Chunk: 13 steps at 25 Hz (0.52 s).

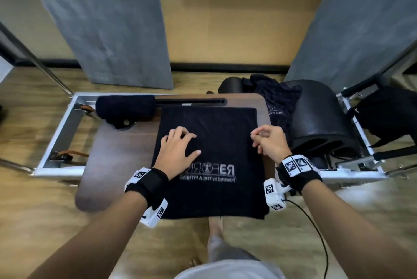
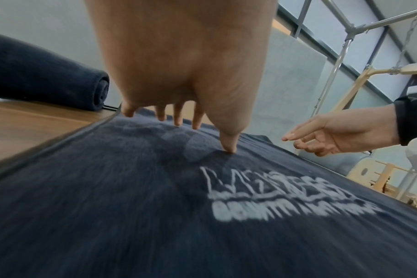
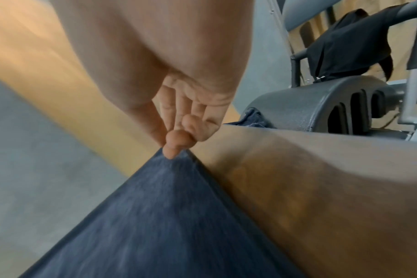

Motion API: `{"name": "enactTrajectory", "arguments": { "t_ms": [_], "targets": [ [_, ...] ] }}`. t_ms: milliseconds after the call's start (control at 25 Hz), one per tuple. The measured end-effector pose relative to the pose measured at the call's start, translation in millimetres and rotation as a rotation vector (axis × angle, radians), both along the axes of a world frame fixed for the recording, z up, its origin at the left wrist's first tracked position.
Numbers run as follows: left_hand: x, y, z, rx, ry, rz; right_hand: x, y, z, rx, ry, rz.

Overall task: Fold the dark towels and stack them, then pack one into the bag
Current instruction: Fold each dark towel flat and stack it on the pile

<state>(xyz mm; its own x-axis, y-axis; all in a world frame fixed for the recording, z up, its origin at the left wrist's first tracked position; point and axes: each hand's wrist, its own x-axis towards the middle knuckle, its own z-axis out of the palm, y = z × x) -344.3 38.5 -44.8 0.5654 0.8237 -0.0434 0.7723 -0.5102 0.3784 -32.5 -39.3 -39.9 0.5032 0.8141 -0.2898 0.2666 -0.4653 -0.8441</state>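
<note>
1. Head view: dark towel (image 1: 216, 143) lies flat on the brown table (image 1: 117, 154), white logo (image 1: 212, 171) near the front edge, which overhangs the table.
2. Left hand (image 1: 178, 150) rests palm-down on the towel's left half, fingers spread wide and straight; the left wrist view shows fingertips (image 2: 227, 146) pressing the cloth.
3. Right hand (image 1: 269, 141) is at the towel's right edge. In the right wrist view, thumb and fingertips (image 3: 173, 144) pinch the edge and lift it into a peak; other fingers curled.
4. Rolled dark towel (image 1: 125, 107) lies at the table's back-left, apart from the flat one.
5. Crumpled dark cloth (image 1: 277, 96) sits behind the table's right corner, against a black arched barrel (image 1: 320, 118).
6. Black bag-like item (image 1: 390, 111) hangs on the metal frame at far right; too dark to be sure what it is.
</note>
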Motion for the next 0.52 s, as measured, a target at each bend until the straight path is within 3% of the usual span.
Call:
{"name": "enactTrajectory", "arguments": {
  "t_ms": [160,360,520],
  "targets": [
    [-25,-52,0,0.009,-0.092,-0.053,-51,-63,-1,0.085,-0.018,0.149],
    [-58,-113,-16,0.027,-0.093,-0.1,-89,-134,-12,0.261,-0.537,0.425],
    [-83,-140,-27,0.104,0.159,-0.204,-107,-165,-43,-0.008,-0.95,0.709]
  ]
}}
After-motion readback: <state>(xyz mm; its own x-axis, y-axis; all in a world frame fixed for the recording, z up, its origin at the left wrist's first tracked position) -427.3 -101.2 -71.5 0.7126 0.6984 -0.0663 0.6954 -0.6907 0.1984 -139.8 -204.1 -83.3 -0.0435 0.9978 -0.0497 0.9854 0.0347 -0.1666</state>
